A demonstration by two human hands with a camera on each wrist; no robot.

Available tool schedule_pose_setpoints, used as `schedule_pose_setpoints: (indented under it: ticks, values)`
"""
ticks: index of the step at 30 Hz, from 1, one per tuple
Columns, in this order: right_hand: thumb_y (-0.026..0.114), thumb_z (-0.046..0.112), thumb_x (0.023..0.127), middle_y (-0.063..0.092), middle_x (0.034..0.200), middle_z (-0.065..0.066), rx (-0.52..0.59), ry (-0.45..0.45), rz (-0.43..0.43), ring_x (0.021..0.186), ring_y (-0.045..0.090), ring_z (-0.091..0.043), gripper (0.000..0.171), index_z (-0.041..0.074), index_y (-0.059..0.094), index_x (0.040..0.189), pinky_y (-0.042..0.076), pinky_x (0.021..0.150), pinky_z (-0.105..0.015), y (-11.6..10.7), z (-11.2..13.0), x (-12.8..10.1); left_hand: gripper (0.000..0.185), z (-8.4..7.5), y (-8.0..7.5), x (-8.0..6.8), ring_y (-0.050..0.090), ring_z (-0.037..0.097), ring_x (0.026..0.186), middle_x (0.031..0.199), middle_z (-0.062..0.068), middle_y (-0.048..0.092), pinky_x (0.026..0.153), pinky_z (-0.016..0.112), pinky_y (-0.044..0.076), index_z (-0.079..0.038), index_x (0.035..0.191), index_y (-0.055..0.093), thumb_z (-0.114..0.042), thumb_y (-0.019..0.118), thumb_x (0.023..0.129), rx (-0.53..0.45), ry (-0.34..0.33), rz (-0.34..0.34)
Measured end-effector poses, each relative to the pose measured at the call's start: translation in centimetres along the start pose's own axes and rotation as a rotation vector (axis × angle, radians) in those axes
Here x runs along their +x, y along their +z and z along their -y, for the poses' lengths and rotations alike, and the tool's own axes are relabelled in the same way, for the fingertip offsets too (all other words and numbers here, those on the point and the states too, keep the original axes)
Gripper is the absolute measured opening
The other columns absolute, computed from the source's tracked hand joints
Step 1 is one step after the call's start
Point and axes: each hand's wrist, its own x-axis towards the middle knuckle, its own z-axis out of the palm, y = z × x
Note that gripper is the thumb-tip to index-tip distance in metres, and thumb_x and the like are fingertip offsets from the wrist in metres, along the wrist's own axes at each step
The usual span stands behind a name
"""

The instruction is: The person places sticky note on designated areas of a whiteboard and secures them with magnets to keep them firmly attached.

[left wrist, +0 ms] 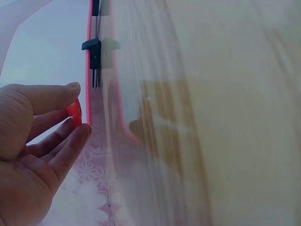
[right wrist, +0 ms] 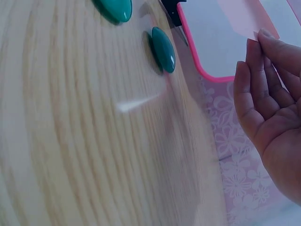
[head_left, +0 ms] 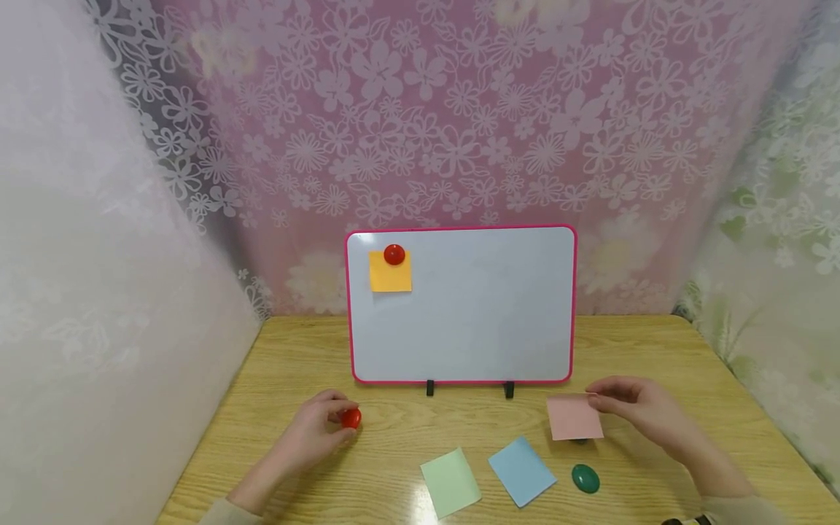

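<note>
Left hand [head_left: 315, 430] pinches red magnet [head_left: 351, 418] between thumb and fingertips, low over tabletop [head_left: 394, 430], left of whiteboard [head_left: 472, 321]. Magnet round, no clear long axis. Right hand [head_left: 639, 408] pinches pink note [head_left: 574, 417] by right top corner; note roughly square, near flat, just left of hand. Green magnet [head_left: 585, 478] near below note, blue note [head_left: 521, 470] and green note [head_left: 450, 482] further left. Orange note [head_left: 390, 273] pinned on whiteboard.
</note>
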Motion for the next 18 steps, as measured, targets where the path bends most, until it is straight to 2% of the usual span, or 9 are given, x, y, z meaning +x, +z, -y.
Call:
schedule_pose_setpoints:
  ticks: [6,14,18]
  values:
    - [0.074,0.023,0.104,0.077,0.118,-0.007,0.042,-0.009,-0.049,0.102,0.071,-0.009,0.036,-0.003,0.071,0.128,0.059,0.089,-0.029,0.8,0.5,0.4,0.036,-0.3,0.3,0.3,0.071,0.020,0.094,0.112,0.005,0.067,0.083,0.032,0.063,0.007,0.119,0.076,0.005,0.087,0.085,-0.025,0.026,-0.002]
    - [0.073,0.031,0.104,0.074,0.124,-0.010,0.021,0.025,-0.072,0.105,0.070,-0.010,0.041,0.002,0.071,0.132,0.060,0.092,-0.036,1.4,1.0,0.9,0.035,-0.4,0.6,0.5,0.070,0.021,0.096,0.114,0.005,0.067,0.084,0.031,0.062,0.007,0.121,0.075,0.004,0.085,0.088,-0.042,-0.009,0.023]
    - [0.072,0.031,0.105,0.074,0.124,-0.009,0.024,0.005,-0.069,0.106,0.069,-0.007,0.040,0.002,0.070,0.133,0.060,0.092,-0.035,1.5,1.4,1.4,0.035,-0.4,0.6,0.6,0.070,0.020,0.097,0.114,0.002,0.066,0.085,0.030,0.062,0.006,0.121,0.076,0.003,0.086,0.088,-0.030,-0.013,0.012]
